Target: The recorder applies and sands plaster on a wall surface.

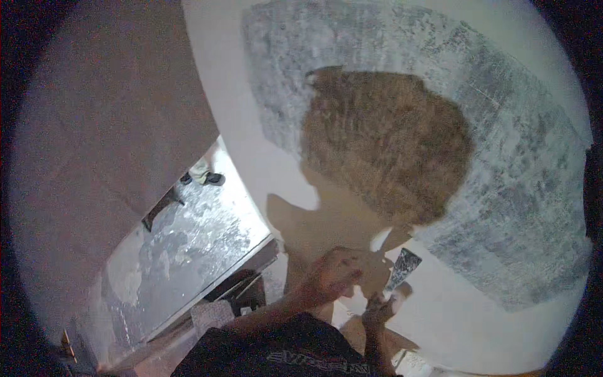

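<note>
A putty knife point(405, 265) with a wide blade smeared with pale material points upward at the lower middle. My right hand point(379, 308) is closed round its lower end, which is mostly hidden by my fingers. To its left, my left hand point(336, 273) is raised in shadow, its fingers loosely bent and apart, and I make out nothing in them. Both hands are in front of a white panel point(458, 327) with a large patchy grey area point(521, 188). A brown shadow point(389, 138) of head and arms falls across panel and grey area.
A dark brownish surface point(107, 107) fills the upper left. Below it, a brightly lit, stained floor point(201, 220) shows in a gap, where a person's foot point(213, 179) is visible. A long ledge point(213, 289) and cluttered items point(242, 292) lie beside my left forearm.
</note>
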Available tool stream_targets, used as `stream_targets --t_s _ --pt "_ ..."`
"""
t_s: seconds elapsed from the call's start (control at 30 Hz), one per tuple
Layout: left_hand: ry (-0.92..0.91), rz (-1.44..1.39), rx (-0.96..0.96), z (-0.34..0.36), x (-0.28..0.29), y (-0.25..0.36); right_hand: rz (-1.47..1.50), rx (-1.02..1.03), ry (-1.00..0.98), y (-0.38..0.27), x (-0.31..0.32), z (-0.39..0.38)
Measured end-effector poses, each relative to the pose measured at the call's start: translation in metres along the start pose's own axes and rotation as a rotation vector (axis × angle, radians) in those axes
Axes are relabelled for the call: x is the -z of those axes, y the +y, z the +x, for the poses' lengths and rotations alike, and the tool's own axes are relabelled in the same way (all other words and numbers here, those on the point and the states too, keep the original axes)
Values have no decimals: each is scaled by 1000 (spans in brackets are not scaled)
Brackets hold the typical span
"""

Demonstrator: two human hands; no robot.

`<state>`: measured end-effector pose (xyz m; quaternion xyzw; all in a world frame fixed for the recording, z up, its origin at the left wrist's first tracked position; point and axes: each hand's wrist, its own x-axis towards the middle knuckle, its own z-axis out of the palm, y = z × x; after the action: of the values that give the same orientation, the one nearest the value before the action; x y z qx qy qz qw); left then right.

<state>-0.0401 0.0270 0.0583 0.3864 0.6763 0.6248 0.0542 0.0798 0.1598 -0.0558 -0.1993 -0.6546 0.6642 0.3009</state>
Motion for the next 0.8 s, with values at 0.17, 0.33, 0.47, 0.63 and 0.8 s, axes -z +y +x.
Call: stream_targets --t_s 0.17,0.33,0.47,0.63,0.8 --pt "148 233 76 -20 46 60 -296 600 -167 34 -52 37" --pt "-45 902 -309 -16 112 87 -259 245 -600 -46 -91 38" --pt "-386 980 -684 9 146 79 -534 382 -483 -20 -116 27" --pt "-467 604 -952 37 98 24 -366 438 -199 -19 -145 11" --pt "-394 96 -995 47 78 35 -364 402 9 -24 -149 2"
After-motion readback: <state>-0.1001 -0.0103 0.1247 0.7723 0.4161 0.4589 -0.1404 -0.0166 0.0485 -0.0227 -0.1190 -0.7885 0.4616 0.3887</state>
